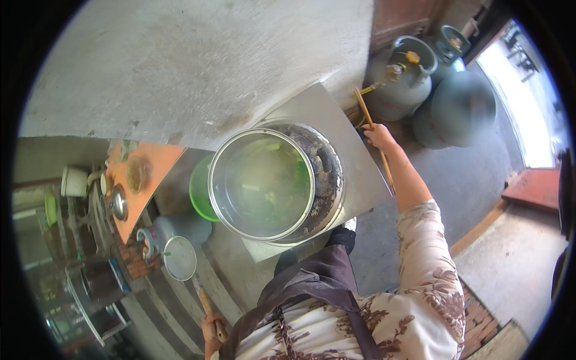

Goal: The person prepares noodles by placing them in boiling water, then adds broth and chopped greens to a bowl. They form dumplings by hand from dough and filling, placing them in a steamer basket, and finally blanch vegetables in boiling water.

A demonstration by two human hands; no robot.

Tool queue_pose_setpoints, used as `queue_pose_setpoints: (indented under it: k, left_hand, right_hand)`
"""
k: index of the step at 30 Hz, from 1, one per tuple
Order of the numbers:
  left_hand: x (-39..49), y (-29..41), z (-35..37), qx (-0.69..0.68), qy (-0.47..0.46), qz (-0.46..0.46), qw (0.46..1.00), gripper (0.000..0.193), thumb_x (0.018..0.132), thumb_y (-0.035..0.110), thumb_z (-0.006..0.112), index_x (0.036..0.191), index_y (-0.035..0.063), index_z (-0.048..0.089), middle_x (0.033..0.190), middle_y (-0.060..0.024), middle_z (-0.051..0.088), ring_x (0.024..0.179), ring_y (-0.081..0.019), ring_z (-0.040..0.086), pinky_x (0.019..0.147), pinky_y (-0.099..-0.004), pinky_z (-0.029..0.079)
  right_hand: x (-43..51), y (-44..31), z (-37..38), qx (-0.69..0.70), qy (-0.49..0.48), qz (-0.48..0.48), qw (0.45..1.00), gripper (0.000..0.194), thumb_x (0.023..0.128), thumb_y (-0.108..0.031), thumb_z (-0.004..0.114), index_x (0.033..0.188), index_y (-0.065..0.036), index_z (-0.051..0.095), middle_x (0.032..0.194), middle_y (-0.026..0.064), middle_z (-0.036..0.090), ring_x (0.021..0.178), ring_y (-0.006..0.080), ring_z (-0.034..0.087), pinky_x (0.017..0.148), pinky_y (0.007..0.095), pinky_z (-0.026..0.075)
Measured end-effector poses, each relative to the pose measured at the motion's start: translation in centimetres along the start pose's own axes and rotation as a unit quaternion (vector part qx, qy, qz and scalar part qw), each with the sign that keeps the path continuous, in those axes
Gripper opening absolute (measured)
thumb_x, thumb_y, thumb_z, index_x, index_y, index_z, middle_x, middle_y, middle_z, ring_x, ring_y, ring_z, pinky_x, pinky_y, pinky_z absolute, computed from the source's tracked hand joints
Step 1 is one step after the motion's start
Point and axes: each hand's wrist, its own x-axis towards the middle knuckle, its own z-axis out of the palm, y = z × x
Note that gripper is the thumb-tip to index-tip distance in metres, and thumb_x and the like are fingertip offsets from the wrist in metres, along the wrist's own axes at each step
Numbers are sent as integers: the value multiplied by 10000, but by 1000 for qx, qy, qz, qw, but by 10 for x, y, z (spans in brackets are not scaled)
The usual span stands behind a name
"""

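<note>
My left hand (211, 329) grips the wooden handle of a round metal ladle (180, 259), held out to the left, away from the pot. A small green scrap clings to its rim. In my right hand (380, 136) is a long thin wooden stick (387, 168), probably a pair of cooking chopsticks. Those fingers are at the far right side of the steel stove top (360, 180), beside a small dark part that I cannot make out. A large metal pot (214, 202) sits off-centre on the sooty burner ring (330, 180). Steam veils the pale green liquid and vegetable pieces (270, 198) inside.
Several grey gas cylinders (400, 85) stand at the upper right, one with a yellow hose. A bare wall (202, 67) rises behind the stove. Left are a green tub (198, 189), another gas cylinder (180, 229) and an orange-topped table (155, 162) with a lidded metal bowl (119, 202).
</note>
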Motion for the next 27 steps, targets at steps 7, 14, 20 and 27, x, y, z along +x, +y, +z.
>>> queue_pose_setpoints:
  k: [7, 14, 20, 27]
  left_hand:
    - [-15, -36, -1, -118, 67, -124, 983, 118, 746, 130, 542, 794, 23, 531, 604, -96, 547, 463, -221, 505, 450, -326, 448]
    - [-33, -43, 30, -344, 87, -152, 922, 102, 741, 111, 565, 776, 29, 516, 665, -77, 542, 528, -204, 528, 486, -305, 470]
    - [-31, -49, 46, -329, 48, -150, 931, 120, 741, 130, 588, 759, 26, 530, 637, -86, 544, 539, -206, 544, 502, -300, 467]
    - [-1, -59, 45, -333, 41, -152, 930, 85, 736, 64, 555, 782, 17, 501, 664, -91, 547, 563, -204, 554, 541, -299, 500]
  right_hand:
    - [1, -19, -8, 23, -103, 6, 994, 198, 894, -185, 548, 946, -12, 626, 613, -17, 495, 458, 90, 451, 403, 240, 352]
    - [15, -27, -21, -48, -234, 2, 971, 249, 782, 30, 583, 1017, 14, 500, 640, 6, 470, 506, 100, 474, 425, 237, 355]
    - [27, -34, -21, -262, -251, -121, 924, 203, 742, 60, 610, 859, -21, 466, 627, 41, 462, 546, 152, 478, 512, 323, 405]
    - [23, -26, -20, -293, -194, -201, 914, 229, 707, 55, 615, 822, -20, 432, 617, 70, 437, 551, 196, 469, 537, 344, 418]
